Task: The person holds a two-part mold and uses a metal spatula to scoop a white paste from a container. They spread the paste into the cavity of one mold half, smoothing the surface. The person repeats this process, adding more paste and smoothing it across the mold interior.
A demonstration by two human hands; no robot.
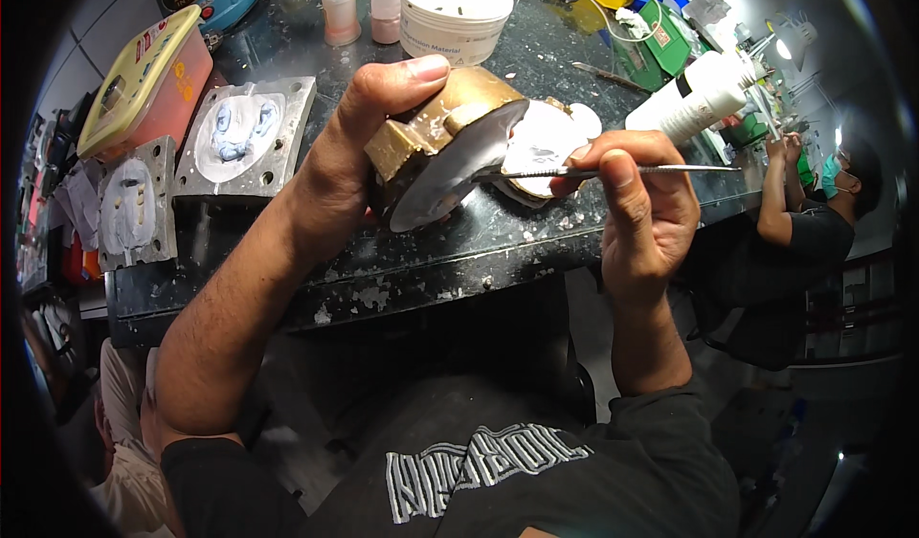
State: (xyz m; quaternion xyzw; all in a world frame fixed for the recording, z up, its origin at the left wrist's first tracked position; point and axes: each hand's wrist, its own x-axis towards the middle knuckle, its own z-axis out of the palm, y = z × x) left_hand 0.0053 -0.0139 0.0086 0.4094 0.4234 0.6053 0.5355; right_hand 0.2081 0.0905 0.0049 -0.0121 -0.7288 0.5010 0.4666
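Note:
My left hand grips a brass-coloured dental flask half, raised above the bench front and tilted. White plaster fills its open face, which is turned toward my right hand. Between the thumb and fingers of my right hand is a slim metal carving tool. Its left tip meets the plaster or lies just in front of it; I cannot tell which. Behind the tool, another plaster-filled flask half rests on the bench, partly covered by my right fingers and the held flask.
At left, two grey metal flask halves lie near a yellow-lidded pink box. A white tub and two small bottles stand behind. A white bottle is at right, nearer a masked co-worker.

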